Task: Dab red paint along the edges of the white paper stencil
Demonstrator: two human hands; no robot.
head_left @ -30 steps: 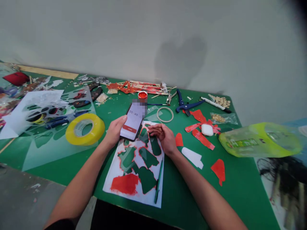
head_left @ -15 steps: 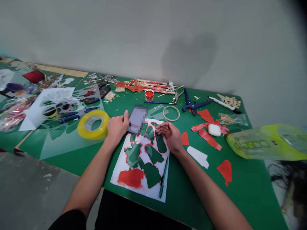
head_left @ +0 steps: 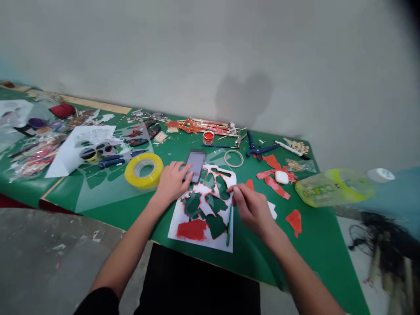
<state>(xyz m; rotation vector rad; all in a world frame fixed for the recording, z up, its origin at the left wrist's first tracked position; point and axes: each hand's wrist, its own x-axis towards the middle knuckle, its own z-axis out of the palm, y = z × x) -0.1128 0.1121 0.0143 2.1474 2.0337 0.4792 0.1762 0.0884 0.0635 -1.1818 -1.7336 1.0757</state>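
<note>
Craft workshop, or a corner set up as one; whether in a home or a studio, can't tell. Long green-topped worktable (head_left: pixel 311 253) against a plain grey wall (head_left: pixel 157 57), cluttered with making supplies: open jar of red paint (head_left: pixel 208 139), paintbrush (head_left: pixel 220 146), roll of yellow tape (head_left: pixel 132 172), blue-handled hand tool (head_left: pixel 259 149), red-streaked sticks (head_left: pixel 215 127), white sheet with cut-out holes (head_left: pixel 182 218), red cut-out pieces (head_left: pixel 294 221). Bare grey floor (head_left: pixel 82 258), littered with scraps (head_left: pixel 59 247).
</note>
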